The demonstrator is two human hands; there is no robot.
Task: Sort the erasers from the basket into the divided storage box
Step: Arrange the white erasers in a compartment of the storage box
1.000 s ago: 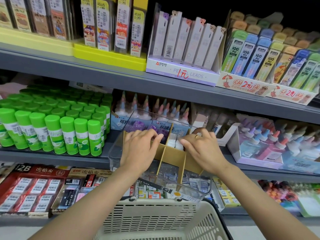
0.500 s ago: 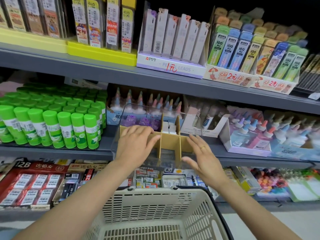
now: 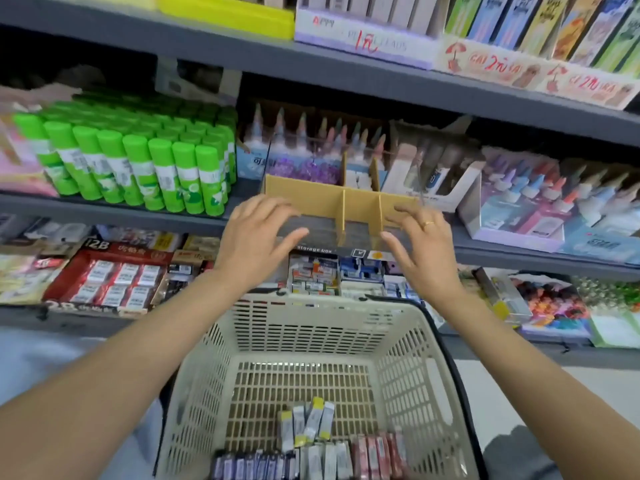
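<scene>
A clear divided storage box [image 3: 322, 233] with brown cardboard partitions stands on the middle shelf's front edge; purple and white erasers lie in its far compartments. My left hand [image 3: 256, 237] hovers at its near left corner with fingers spread, holding nothing. My right hand [image 3: 420, 240], wearing a ring, is spread at the near right corner, also holding nothing. Below, a beige plastic basket [image 3: 408, 372] holds several wrapped erasers [image 3: 311, 448]: purple, white with yellow ends, and pink.
Green glue sticks [image 3: 138, 168] crowd the shelf left of the box; glue bottles [image 3: 526, 199] in display trays stand behind and to the right. Boxed erasers [image 3: 114, 278] fill the lower shelf. Pencil-lead packs line the top shelf [image 3: 346, 77].
Both hands have come off the box and drawn back toward me, fingers spread. The view has tilted down, so the basket's inside and its erasers show.
</scene>
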